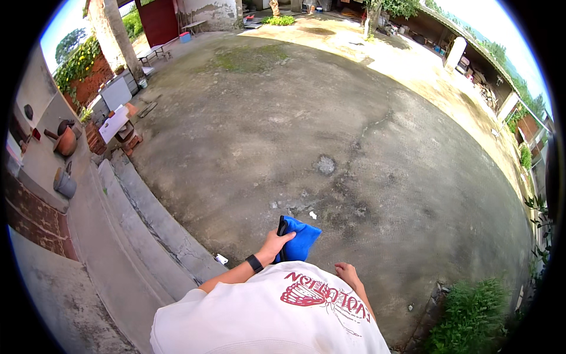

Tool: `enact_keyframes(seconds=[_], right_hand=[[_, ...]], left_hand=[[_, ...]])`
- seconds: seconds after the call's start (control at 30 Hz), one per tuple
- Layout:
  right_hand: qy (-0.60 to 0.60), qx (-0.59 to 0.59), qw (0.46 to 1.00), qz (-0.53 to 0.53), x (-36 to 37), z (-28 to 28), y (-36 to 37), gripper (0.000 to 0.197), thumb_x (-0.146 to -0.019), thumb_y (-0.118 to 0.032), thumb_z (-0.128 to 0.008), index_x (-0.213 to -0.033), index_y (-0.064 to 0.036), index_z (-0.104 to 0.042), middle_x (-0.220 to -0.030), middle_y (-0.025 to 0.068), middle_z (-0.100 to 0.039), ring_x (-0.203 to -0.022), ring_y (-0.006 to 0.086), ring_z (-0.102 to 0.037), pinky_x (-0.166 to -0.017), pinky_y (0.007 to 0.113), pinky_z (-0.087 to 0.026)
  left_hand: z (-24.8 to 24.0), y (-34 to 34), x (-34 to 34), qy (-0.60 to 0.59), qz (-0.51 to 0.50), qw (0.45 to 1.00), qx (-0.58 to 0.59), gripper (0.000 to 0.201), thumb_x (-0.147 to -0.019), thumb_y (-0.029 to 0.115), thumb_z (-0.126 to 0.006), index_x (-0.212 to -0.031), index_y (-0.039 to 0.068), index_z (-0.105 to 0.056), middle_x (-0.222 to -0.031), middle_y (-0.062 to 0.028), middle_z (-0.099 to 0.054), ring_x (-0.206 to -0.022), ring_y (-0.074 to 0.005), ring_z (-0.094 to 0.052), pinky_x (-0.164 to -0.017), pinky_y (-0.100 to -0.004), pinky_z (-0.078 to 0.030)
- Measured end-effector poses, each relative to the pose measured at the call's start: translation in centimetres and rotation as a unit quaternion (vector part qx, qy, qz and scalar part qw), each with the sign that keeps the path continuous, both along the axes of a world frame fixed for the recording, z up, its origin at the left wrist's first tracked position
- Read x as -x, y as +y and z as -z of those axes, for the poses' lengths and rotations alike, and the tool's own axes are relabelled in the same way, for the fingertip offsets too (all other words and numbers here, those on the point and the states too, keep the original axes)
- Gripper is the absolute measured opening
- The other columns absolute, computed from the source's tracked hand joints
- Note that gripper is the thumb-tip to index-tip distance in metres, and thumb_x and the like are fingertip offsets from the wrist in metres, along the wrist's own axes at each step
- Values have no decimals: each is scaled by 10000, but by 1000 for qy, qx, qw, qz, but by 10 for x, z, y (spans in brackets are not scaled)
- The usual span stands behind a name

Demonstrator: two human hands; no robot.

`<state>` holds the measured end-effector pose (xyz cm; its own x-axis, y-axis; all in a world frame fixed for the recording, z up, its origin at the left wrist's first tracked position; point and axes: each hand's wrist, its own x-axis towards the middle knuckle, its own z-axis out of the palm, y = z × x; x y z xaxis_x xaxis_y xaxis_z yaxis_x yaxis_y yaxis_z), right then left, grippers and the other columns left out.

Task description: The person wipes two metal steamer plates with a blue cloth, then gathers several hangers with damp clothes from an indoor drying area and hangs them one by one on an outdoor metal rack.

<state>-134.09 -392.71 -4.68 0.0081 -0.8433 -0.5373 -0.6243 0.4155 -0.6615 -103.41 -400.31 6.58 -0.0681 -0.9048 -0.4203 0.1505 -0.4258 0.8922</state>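
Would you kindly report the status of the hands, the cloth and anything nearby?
Left hand gripping blue cloth and slim black object. Right hand apart from cloth, grip unclear. White scrap on ground beyond cloth.

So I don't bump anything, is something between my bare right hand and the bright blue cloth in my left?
Nothing visible: between your right hand and the blue cloth, only grey concrete floor shows; your white printed shirt borders the gap below.

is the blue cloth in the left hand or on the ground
In the hand: the left hand grips the blue cloth along with a black object, its thumb reaching over them.
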Motion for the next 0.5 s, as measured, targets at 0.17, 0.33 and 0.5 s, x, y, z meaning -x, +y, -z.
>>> enact_keyframes(seconds=[0.17, 0.33, 0.5], right_hand=[[-30, -24, 980, 193, 36, 55, -80, 326, -814, -219, -570, -1072, -41, -659, -968, 180, -674, -936, 317, -643, -835, 364, -489], [38, -97, 978, 178, 88, 77, -158, 322, -815, -224, -551, -1054, -43, -667, -950, 181, -676, -924, 309, -647, -835, 372, -490], [75, -141, 974, 164, 119, 108, -281, 320, -817, -228, -532, -1037, -45, -676, -932, 182, -678, -912, 300, -650, -835, 380, -490]], left_hand=[[8, -174, 24, 1, 30, 998, -58, 262, -802, 205, -692, -933, -18, -647, -887, -60, -664, -763, -128, -607, -695, -288, -489], [7, -339, 57, 73, 77, 992, -71, 308, -806, 229, -690, -984, -19, -643, -922, -92, -670, -798, -158, -631, -734, -296, -504], [-19, -493, 97, 137, 118, 982, -55, 408, -822, 248, -687, -1101, -33, -590, -1041, -113, -644, -916, -178, -613, -813, -317, -490]])
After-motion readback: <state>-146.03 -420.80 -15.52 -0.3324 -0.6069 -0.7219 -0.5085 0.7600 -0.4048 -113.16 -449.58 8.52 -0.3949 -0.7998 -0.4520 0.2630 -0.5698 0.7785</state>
